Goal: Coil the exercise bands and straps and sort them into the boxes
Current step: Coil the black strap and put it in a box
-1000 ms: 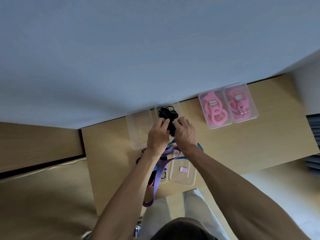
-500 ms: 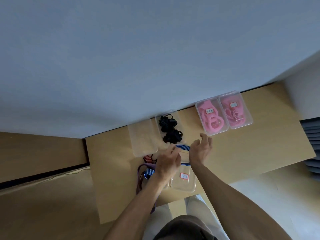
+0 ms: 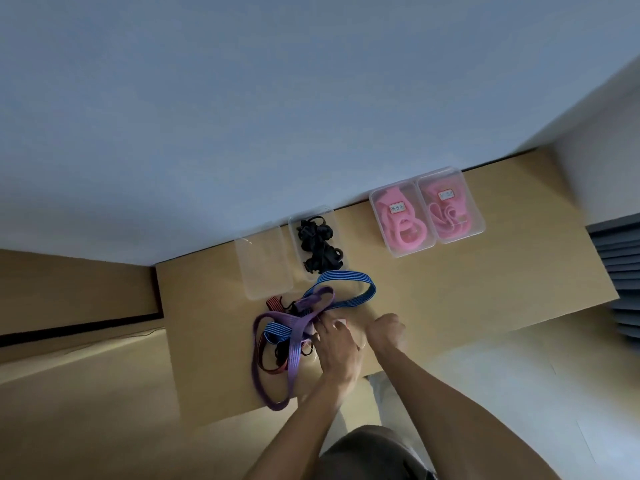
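Note:
A tangle of blue [image 3: 346, 279], purple [image 3: 273, 386] and red straps [image 3: 273, 302] lies on the wooden table [image 3: 467, 299], left of my hands. Part of the tangle drapes over a clear labelled box [image 3: 341, 321] near the front edge. My left hand [image 3: 334, 344] rests on that box with its fingers spread, touching the straps. My right hand [image 3: 386, 330] is at the box's right edge, fingers curled round it. At the back, a clear box [image 3: 333, 233] holds coiled black straps [image 3: 317, 244]. Beside it stands an empty clear box [image 3: 263, 265].
Two closed clear boxes with pink bands stand at the back right, one at the left [image 3: 401, 220] and one at the right [image 3: 450, 206]. The wall runs along the table's far edge. The purple strap hangs over the near edge.
Both hands let go of the black straps, which stay in the back box. They drew back to the labelled box at the front edge.

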A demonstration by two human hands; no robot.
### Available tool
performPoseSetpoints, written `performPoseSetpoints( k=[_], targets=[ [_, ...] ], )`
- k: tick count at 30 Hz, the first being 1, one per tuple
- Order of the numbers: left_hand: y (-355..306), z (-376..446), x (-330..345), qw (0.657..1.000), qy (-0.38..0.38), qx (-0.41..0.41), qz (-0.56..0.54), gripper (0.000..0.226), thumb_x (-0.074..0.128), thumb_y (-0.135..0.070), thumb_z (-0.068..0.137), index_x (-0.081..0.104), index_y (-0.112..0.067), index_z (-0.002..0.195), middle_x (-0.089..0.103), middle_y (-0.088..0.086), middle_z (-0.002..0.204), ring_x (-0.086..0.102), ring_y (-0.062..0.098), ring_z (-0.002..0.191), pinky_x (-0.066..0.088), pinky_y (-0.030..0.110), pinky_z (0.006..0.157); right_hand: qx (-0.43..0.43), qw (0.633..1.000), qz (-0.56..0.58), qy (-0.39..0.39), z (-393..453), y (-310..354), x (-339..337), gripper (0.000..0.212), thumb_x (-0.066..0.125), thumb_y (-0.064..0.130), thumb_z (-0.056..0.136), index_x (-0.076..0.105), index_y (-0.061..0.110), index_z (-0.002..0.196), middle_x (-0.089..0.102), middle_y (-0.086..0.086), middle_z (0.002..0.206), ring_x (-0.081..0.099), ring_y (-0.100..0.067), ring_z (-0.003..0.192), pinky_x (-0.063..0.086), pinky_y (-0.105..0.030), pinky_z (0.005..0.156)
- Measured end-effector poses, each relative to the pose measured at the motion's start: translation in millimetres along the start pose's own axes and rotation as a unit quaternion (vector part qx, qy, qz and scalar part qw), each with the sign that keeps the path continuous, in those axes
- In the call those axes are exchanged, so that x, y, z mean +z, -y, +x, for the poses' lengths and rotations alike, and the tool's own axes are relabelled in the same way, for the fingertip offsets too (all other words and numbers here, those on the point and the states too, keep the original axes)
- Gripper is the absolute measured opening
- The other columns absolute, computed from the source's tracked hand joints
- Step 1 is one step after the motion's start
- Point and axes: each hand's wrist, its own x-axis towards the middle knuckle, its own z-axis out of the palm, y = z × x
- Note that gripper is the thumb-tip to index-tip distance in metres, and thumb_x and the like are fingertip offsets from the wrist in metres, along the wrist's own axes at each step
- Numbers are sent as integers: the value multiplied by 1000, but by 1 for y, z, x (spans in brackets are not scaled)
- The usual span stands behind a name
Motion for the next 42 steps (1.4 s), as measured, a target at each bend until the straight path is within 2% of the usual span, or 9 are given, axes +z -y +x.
performPoseSetpoints(
  k=[6, 12, 15, 19, 24, 29, 31, 34, 42],
  targets=[
    [-15, -5, 23, 975, -82, -81, -191, 41, 55, -6, 90, 65, -21, 126, 21, 19, 161, 12, 33, 153, 32, 38, 116, -45, 998, 32, 36, 5, -11, -1, 33, 59, 21, 88, 65, 8, 118, 68, -14, 113, 66, -33, 102, 56, -35, 84],
    [-26, -3, 20, 883, -92, -231, -399, 31, 60, 0, 86, 66, -5, 116, 66, 11, 119, 62, 29, 113, 45, 29, 88, -16, 1000, 19, -1, 15, -42, -24, 26, 57, 11, 88, 63, 7, 113, 68, -18, 111, 66, -36, 100, 54, -37, 85],
    [-35, -6, 10, 899, -9, -218, -381, 13, 59, -3, 85, 67, -4, 95, 66, 10, 98, 63, 33, 95, 40, 28, 70, 2, 999, 12, -30, 16, -50, -43, 21, 58, 8, 86, 65, 9, 106, 68, -17, 107, 68, -35, 96, 52, -35, 82],
    [-64, -7, -23, 931, 62, -184, -309, 12, 56, -12, 91, 61, -1, 92, 66, 11, 105, 65, 33, 104, 42, 29, 68, -7, 996, 26, -79, 5, -32, -79, 18, 63, 13, 85, 66, 5, 101, 70, -18, 103, 68, -33, 96, 52, -34, 80],
    [-97, -14, -73, 928, 51, -165, -330, 37, 58, -10, 90, 55, 2, 125, 67, 18, 117, 67, 32, 104, 49, 31, 71, -60, 986, 58, -142, -16, 7, -136, 23, 65, 16, 82, 65, 4, 102, 69, -18, 107, 64, -35, 103, 48, -34, 82],
    [-112, -27, -117, 912, 66, -131, -383, 16, 54, 1, 73, 64, 6, 85, 61, 13, 57, 52, 23, 43, 44, 24, 53, -96, 977, 92, -169, -36, 31, -170, 21, 60, 10, 80, 65, 4, 100, 69, -16, 103, 67, -35, 96, 47, -31, 78],
    [-111, -27, -128, 905, 44, -121, -405, 4, 55, 2, 75, 56, 0, 72, 60, 14, 59, 56, 26, 55, 46, 30, 58, -100, 972, 122, -172, -39, 36, -170, 23, 57, 7, 80, 66, 1, 101, 69, -18, 103, 67, -37, 96, 52, -36, 85],
    [-100, -26, -140, 893, -30, -82, -440, 18, 59, 0, 79, 55, -11, 65, 57, 8, 62, 56, 26, 60, 48, 30, 61, -132, 963, 175, -156, -43, 39, -160, 23, 53, 5, 84, 68, 1, 101, 70, -19, 102, 65, -36, 94, 52, -34, 82],
    [-42, 4, -170, 898, -283, 0, -336, 35, 47, 9, 77, 33, -15, 56, 29, 1, 51, 23, 17, 52, 14, 31, 52, -263, 945, 168, -93, -56, 90, -105, 28, 52, -4, 88, 66, 3, 112, 68, -18, 106, 62, -31, 92, 52, -35, 79]
  ],
)
